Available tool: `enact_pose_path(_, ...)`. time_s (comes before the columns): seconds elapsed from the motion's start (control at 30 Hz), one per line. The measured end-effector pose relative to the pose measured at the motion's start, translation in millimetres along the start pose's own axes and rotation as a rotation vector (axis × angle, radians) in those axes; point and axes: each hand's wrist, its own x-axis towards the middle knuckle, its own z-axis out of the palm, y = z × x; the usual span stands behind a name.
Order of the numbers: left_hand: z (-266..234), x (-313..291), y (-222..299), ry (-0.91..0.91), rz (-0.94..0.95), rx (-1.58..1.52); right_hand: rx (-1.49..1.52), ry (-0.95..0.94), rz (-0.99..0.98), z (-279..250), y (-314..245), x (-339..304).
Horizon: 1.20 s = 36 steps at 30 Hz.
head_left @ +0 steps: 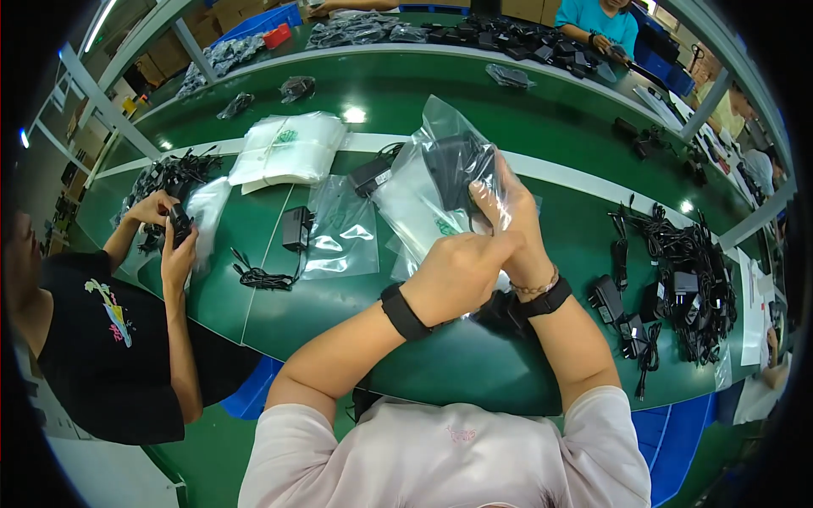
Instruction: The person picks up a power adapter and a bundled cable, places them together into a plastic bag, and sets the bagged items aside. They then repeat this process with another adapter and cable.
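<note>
In front of me a clear plastic bag [411,182] is raised and tilted, with a black power adapter [453,161] inside it. My right hand [517,212] wraps around the bag's right side, thumb over the plastic. Fingers curled, my left hand [461,275] pinches at the bag's lower end against the right palm; its fingertips are partly hidden. Beneath my wrists lies another dark object [500,315], mostly covered. Left of the bag, an adapter [371,176] rests on the table, and another adapter [296,229] with a coiled cable [262,275] lies by a flat clear bag [343,241].
A banded stack of clear bags [284,152] lies at far left. Many corded adapters [690,284] are heaped at right. On my left a co-worker [110,339] handles a black adapter [179,224] beside a cable pile [174,173]. Bagged adapters [364,32] line the far shelf.
</note>
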Motion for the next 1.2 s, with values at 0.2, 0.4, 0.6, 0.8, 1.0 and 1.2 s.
enact_pose_path(0.2,-60.5,21.3,-52.4,0.518,-0.21,0.514,-0.264,-0.084,-0.089,-14.0,0.2,0.6)
enact_pose_path(0.4,6.9,-22.3,-55.0,0.241,-0.722,-1.071,-0.35,0.034,-0.284,10.6,32.7,-4.0)
enact_pose_path(0.6,12.3,-42.5,-61.2,0.181,-0.837,-1.202,-0.589,0.07,-0.205,-17.2,54.7,4.5)
enact_pose_path(0.8,-7.8,-45.3,-74.6,0.102,-0.891,-1.54,-1.021,-0.124,-0.54,-11.0,42.7,-2.1)
enact_pose_path(1.0,-9.3,-44.1,-66.1,0.237,-0.967,-1.535,-1.055,-0.2,-0.346,-8.1,42.3,-7.0)
enact_pose_path(1.2,-16.7,-45.1,-64.8,0.227,-0.905,-1.384,-1.02,-0.205,-0.321,3.0,38.6,-11.7)
